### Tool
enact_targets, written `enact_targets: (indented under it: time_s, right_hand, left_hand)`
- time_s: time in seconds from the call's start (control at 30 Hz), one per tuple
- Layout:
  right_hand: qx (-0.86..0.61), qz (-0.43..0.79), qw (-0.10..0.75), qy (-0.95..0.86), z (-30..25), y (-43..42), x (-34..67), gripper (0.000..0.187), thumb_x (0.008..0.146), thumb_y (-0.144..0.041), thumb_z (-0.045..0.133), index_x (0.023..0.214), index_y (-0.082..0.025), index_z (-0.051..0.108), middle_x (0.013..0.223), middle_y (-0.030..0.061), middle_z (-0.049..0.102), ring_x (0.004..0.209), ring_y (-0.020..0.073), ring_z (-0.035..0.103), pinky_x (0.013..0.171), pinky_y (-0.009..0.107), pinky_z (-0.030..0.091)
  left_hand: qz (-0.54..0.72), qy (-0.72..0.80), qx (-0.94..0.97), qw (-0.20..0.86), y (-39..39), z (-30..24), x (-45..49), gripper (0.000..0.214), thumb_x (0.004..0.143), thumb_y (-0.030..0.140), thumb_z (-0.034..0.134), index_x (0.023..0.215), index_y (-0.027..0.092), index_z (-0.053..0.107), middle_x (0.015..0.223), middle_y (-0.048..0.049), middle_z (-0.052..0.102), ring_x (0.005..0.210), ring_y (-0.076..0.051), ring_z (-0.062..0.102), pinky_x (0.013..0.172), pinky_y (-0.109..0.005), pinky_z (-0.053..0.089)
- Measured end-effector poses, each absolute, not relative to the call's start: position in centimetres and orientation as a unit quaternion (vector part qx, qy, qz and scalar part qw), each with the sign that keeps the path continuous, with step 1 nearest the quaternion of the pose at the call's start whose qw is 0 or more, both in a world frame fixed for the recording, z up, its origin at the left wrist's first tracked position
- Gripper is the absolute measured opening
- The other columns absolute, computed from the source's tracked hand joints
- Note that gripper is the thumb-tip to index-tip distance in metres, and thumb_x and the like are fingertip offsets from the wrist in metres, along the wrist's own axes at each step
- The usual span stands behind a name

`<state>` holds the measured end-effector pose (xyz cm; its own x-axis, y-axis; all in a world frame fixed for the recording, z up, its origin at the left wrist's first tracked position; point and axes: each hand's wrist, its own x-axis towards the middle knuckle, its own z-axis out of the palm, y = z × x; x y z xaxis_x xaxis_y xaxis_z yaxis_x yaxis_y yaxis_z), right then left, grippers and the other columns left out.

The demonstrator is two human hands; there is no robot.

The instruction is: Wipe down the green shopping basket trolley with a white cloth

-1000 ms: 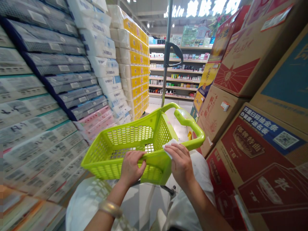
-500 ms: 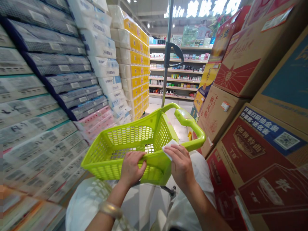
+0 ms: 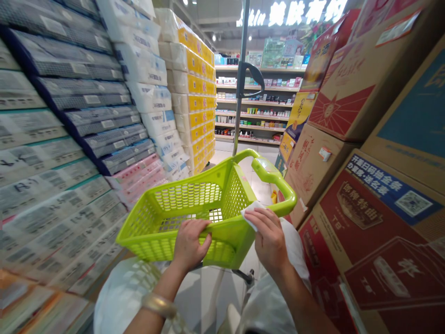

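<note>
A lime-green plastic shopping cart (image 3: 187, 202) stands between my knees, its basket pointing left and its looped handle (image 3: 278, 181) at the right. My left hand (image 3: 190, 241) grips the near rim of the basket, thumb on the outer side. In my right hand (image 3: 271, 234) is a folded white tissue (image 3: 251, 214), pressed against the green rim where the handle begins. The fingers lie over the tissue and hide part of it. Nothing shows inside the basket.
Stacked packs of tissue paper (image 3: 198, 88) rise on the left. Cardboard boxes (image 3: 347, 97) crowd close on the right. A grey pole (image 3: 242, 51) with a hook-like handle stands beyond the cart, before shelves of small goods (image 3: 255, 102). A caster (image 3: 249, 277) shows under the cart.
My right hand has slid a little to the right along the rim with the tissue, toward the handle. My left hand and the cart have stayed practically in place.
</note>
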<state>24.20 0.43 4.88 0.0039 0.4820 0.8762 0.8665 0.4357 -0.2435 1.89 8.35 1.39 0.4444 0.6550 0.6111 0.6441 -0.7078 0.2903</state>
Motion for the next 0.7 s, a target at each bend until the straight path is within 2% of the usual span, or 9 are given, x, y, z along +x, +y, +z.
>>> enact_targets:
  time_s: [0.3, 0.5, 0.7]
  right_hand:
    - [-0.555, -0.254, 0.548, -0.572, 6.8, 1.3, 31.1, 0.031, 0.091, -0.012, 0.046, 0.102, -0.022, 0.073, 0.1, 0.0067, 0.075, 0.102, 0.0225, 0.067, 0.099, 0.043, 0.05]
    - [-0.6, -0.167, 0.575, -0.53, 6.6, 1.7, 33.5, 0.024, 0.092, -0.026, 0.052, 0.106, -0.022, 0.071, 0.106, 0.0077, 0.073, 0.1, 0.023, 0.068, 0.09, 0.038, 0.054]
    - [-0.56, -0.13, 0.58, -0.576, 6.7, 2.4, 32.9, 0.021, 0.091, -0.024, 0.051, 0.097, -0.022, 0.071, 0.104, 0.0075, 0.071, 0.106, 0.0237, 0.065, 0.095, 0.042, 0.051]
  left_hand:
    - [0.365, 0.373, 0.853, 0.011, 8.5, 1.3, 1.8, 0.021, 0.082, 0.025, 0.052, 0.098, 0.02, 0.064, 0.091, -0.0044, 0.073, 0.087, -0.023, 0.065, 0.085, -0.04, 0.043]
    - [0.343, 0.365, 0.865, 0.025, 9.0, 1.7, 1.4, 0.024, 0.081, 0.029, 0.052, 0.099, 0.02, 0.065, 0.092, -0.0055, 0.073, 0.088, -0.023, 0.065, 0.085, -0.041, 0.044]
    - [0.327, 0.382, 0.863, 0.052, 11.0, 1.8, 0.5, 0.028, 0.087, 0.039, 0.048, 0.095, 0.021, 0.067, 0.092, -0.0053, 0.074, 0.088, -0.023, 0.066, 0.088, -0.041, 0.043]
